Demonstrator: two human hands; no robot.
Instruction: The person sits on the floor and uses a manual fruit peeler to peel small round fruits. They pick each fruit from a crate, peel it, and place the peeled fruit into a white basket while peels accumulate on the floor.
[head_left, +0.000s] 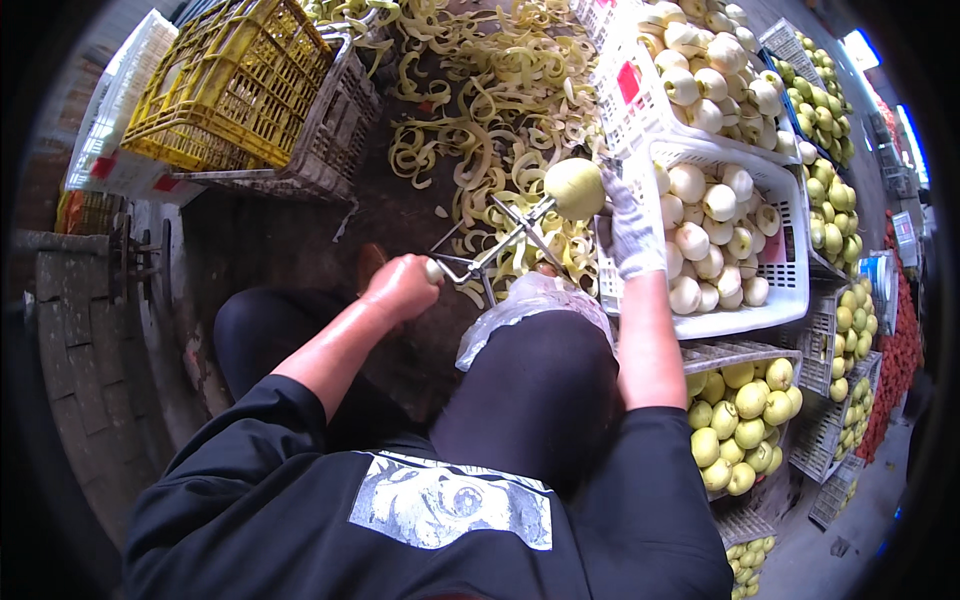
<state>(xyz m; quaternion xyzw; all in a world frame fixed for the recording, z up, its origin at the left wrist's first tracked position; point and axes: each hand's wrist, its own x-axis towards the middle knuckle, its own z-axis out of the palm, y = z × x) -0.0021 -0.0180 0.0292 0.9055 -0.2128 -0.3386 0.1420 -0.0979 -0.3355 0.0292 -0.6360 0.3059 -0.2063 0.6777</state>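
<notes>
My bare left hand (406, 286) is closed around the pale crank handle (434, 271) of a metal hand-cranked fruit peeler (517, 226). On the far end of its shaft sits a round yellow-green fruit (574, 188), apparently a pear, its skin looking mostly on. Beside the fruit's right side is my right hand (628, 221) in a grey-white glove; its fingertips are partly hidden, and whether they touch the fruit is unclear. Just right of the glove, a white plastic crate (796, 247) holds peeled fruit (709, 225). Clear plastic film (517, 300) lies by my knee beneath the peeler.
Curled peels (480, 142) cover the floor ahead. A yellow crate (225, 90) rests on a dirty grey crate (341, 127) at upper left. Another crate of peeled fruit (705, 67) stands at upper right, and unpeeled fruit (739, 424) fills a crate at lower right.
</notes>
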